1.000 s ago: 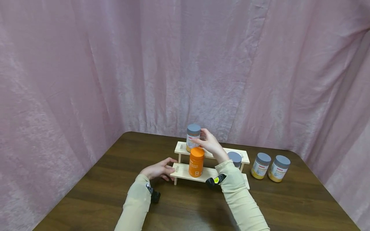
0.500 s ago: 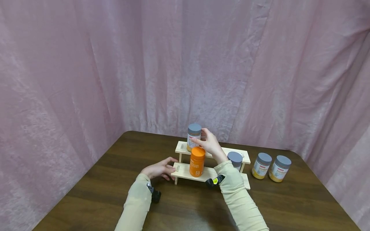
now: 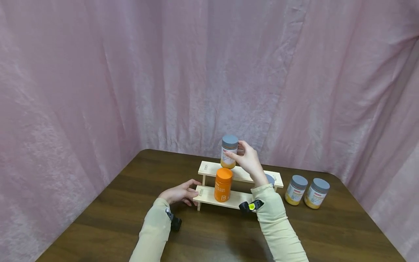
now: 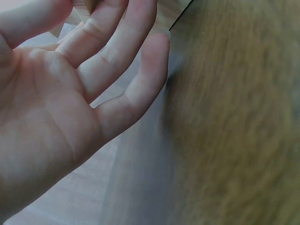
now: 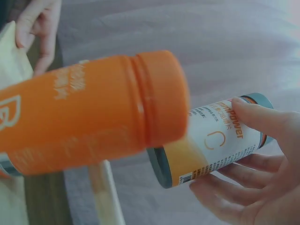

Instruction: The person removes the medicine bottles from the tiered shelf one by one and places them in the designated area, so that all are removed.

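My right hand (image 3: 250, 160) grips a jar with a grey lid (image 3: 230, 152), thumb on one side and fingers on the other. In the right wrist view this labelled jar (image 5: 215, 138) appears clear of the two-tier wooden shelf; in the head view it is just over the upper board (image 3: 209, 168). My left hand (image 3: 179, 193) pinches the left end of the lower board (image 3: 204, 196) between thumb and fingers; the left wrist view catches only a corner of the wood. An orange jar (image 3: 223, 185) stands upright on that lower board.
Another grey-lidded jar (image 3: 270, 179) is mostly hidden behind my right forearm, at the shelf's right side. Two more grey-lidded jars, one nearer the shelf (image 3: 296, 190) and one further right (image 3: 316, 193), stand on the brown table (image 3: 131, 218). A pink curtain (image 3: 209, 72) hangs behind.
My right hand has raised the grey-lidded jar off the left part of the upper board and moved it right. The left hand stays at the shelf's end.
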The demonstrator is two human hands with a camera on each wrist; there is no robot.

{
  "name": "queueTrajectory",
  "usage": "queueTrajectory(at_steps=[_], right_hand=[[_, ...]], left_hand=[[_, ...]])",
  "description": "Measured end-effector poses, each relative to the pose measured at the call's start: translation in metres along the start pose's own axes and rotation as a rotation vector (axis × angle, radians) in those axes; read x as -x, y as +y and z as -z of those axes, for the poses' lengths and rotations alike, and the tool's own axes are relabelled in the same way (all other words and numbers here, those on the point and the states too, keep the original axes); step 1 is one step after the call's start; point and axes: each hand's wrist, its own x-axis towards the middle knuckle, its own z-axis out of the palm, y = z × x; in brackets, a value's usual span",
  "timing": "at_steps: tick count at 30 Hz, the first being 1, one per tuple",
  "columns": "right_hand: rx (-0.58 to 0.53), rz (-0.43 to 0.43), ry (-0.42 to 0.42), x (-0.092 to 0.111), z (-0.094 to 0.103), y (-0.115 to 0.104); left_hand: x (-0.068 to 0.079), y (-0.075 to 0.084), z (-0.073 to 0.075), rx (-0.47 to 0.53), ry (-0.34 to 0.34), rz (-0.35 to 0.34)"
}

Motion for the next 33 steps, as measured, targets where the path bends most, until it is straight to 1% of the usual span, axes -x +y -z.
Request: queueTrajectory(at_steps=[8, 14, 19, 21, 27, 29, 33], right_hand=[[0.055, 0.025, 0.022, 0.010, 0.022, -0.013], [0.026, 0.001, 0.043, 0.015, 0.035, -0.016], [0.005, -0.022, 0.078, 0.018, 0.041, -0.009], [0.008, -0.007, 0.099, 0.019, 0.043, -0.005], [0.027, 0.092, 0.171, 0.021, 0.048, 0.002], [0.024, 0.103, 0.186, 0.020, 0.051, 0.005], [0.019, 0.096, 0.225, 0.022, 0.055, 0.013]], left_hand=[[0.002, 0.000, 0.003, -0.014, 0.001, 0.000], [0.007, 0.001, 0.005, -0.006, -0.001, -0.006], [0.009, -0.002, 0.009, -0.001, -0.004, -0.013], [0.009, -0.004, 0.010, 0.005, -0.007, -0.016], [0.012, -0.006, 0.011, 0.016, -0.002, -0.015], [0.013, -0.006, 0.011, 0.018, 0.000, -0.017], [0.013, -0.006, 0.010, 0.016, 0.000, -0.022]])
